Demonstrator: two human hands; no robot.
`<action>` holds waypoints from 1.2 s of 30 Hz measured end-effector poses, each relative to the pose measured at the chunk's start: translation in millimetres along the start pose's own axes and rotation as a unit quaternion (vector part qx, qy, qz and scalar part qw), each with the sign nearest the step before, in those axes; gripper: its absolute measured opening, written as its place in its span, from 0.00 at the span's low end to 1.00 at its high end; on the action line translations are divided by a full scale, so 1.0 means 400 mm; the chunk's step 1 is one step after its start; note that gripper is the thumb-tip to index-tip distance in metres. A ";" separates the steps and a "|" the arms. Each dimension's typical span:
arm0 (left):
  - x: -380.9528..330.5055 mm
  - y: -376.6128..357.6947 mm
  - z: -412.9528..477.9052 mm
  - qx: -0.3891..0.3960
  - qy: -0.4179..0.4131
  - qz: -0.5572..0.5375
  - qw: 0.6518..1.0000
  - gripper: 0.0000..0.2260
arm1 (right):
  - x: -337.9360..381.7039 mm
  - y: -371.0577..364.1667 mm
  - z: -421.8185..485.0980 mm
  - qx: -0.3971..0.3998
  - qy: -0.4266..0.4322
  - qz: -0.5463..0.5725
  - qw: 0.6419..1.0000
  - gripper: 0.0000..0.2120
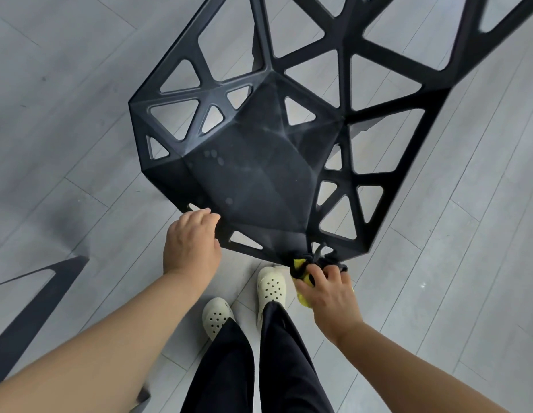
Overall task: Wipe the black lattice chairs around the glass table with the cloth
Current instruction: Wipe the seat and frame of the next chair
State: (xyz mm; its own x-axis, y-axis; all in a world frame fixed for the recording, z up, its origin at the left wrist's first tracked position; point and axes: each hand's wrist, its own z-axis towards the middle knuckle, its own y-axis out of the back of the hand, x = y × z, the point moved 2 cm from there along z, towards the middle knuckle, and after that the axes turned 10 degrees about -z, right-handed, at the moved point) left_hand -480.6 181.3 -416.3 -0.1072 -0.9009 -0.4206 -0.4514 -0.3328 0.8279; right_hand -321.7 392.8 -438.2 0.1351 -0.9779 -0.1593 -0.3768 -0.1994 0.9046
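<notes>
Trousers (229, 368): black, loose, wide-legged, at 6 o'clock. Left clog (216, 315) and right clog (271, 286): pale cream, moulded, round vent holes; left lies at 7 o'clock of right. Left forearm (116, 332) and right forearm (408, 353): bare.

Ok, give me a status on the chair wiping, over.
Left hand grips the black lattice chair at its near edge. Right hand holds the yellow-and-black cloth at the seat's near corner. Nothing in the way.

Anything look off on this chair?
Nothing broken or askew. The chair seat shows pale streaks near its back and round spots toward the left, so it looks unwiped. The right hand holds the cloth at the front edge; the left hand grips that edge.
</notes>
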 end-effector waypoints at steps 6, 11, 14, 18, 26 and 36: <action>0.039 0.050 -0.014 -0.002 0.039 -0.010 0.999 0.18 | 0.018 0.086 0.034 -0.065 -0.071 0.090 0.991 0.29; 0.095 0.076 -0.001 -0.016 0.081 -0.021 0.996 0.20 | 0.114 0.106 0.238 -0.022 -0.082 0.107 0.991 0.40; 0.130 0.079 0.009 -0.030 0.088 -0.036 0.995 0.20 | 0.184 0.134 0.355 -0.041 -0.064 0.129 0.989 0.37; 0.167 0.081 0.029 -0.055 0.109 -0.064 0.990 0.19 | 0.236 0.187 0.503 -0.074 -0.015 0.138 0.988 0.33; 0.143 0.088 0.114 -0.068 0.129 -0.062 0.987 0.21 | 0.184 0.229 0.720 -0.101 0.139 0.155 0.973 0.26; -0.039 0.072 0.338 -0.081 0.104 -0.058 0.990 0.21 | -0.218 0.188 0.904 -0.144 0.121 0.052 0.981 0.31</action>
State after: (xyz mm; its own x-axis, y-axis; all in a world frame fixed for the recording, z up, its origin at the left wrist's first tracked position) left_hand -611.8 223.4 -436.3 0.1290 -0.8862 -0.4450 -0.3008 -0.4625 0.8340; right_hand -693.2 440.6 -499.2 0.3365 -0.9417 0.0059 -0.1295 -0.0401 0.9908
